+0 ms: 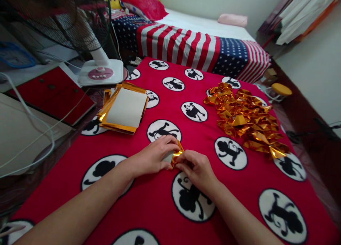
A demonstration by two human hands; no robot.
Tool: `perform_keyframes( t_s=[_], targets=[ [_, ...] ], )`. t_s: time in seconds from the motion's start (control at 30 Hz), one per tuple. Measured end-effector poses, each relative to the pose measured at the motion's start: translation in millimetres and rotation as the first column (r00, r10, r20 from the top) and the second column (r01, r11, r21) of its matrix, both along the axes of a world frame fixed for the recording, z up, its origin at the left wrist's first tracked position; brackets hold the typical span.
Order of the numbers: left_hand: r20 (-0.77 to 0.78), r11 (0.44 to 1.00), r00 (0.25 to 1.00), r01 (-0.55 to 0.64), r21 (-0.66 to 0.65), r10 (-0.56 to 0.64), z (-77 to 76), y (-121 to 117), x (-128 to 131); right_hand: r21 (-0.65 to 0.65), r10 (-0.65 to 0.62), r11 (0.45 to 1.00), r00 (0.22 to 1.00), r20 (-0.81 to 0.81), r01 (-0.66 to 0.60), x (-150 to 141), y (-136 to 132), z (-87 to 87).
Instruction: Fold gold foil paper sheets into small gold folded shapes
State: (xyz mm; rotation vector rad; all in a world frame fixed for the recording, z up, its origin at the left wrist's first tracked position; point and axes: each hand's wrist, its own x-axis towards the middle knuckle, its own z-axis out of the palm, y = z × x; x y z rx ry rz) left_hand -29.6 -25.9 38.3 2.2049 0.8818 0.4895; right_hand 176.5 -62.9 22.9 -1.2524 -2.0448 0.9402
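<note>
Between my two hands, low over the table, is a small piece of gold foil paper (176,155), partly folded, with a pale side showing by my left palm. My left hand (157,154) grips its left part, thumb below and fingers above. At its right edge my right hand (195,165) pinches the foil with thumb and fingertips; my fingers hide part of it. To the left lies a stack of gold foil sheets (125,108), pale side up. A heap of folded gold foil pieces (242,117) spreads out at the right.
A red cloth with monkey prints (202,131) covers the table. Beyond the left corner stands a white fan (101,71), near a red panel (53,90) and loose white cables. Behind the table is a bed (183,42) with a red pillow (146,5). A yellow-topped object (281,89) sits at right.
</note>
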Motion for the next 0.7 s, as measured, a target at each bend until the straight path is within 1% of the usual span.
perform_keyframes(
  t_s=[0.13, 0.23, 0.33, 0.5, 0.57, 0.7],
  targets=[
    [-0.007, 1.000, 1.000, -0.006, -0.019, 0.006, 2.4, 0, 0, -0.069, -0.102, 0.993, 0.995, -0.005, 0.101, -2, -3, -4.7],
    [-0.013, 1.000, 1.000, 0.000, -0.014, 0.000, 4.0, 3, 3, -0.093, -0.135, 0.987, 0.991, -0.001, 0.134, -2, -3, -6.9],
    [-0.006, 1.000, 1.000, 0.016, 0.012, -0.016, 3.7, 11, 10, -0.092, -0.166, 0.982, 0.986, -0.009, 0.165, 2, 0, -7.2],
    [0.000, 1.000, 1.000, -0.002, 0.020, 0.002, 0.5, 24, 20, -0.085, -0.242, 0.967, 0.970, -0.036, 0.239, 9, 6, -8.3],
    [0.012, 1.000, 1.000, 0.003, 0.023, -0.003, -1.6, 26, 21, -0.079, -0.255, 0.964, 0.967, -0.028, 0.252, 10, 7, -9.2],
    [0.067, 1.000, 0.998, 0.011, 0.025, -0.013, -5.8, 23, 18, -0.044, -0.289, 0.956, 0.956, 0.046, 0.291, 5, 8, -8.4]
  ],
)
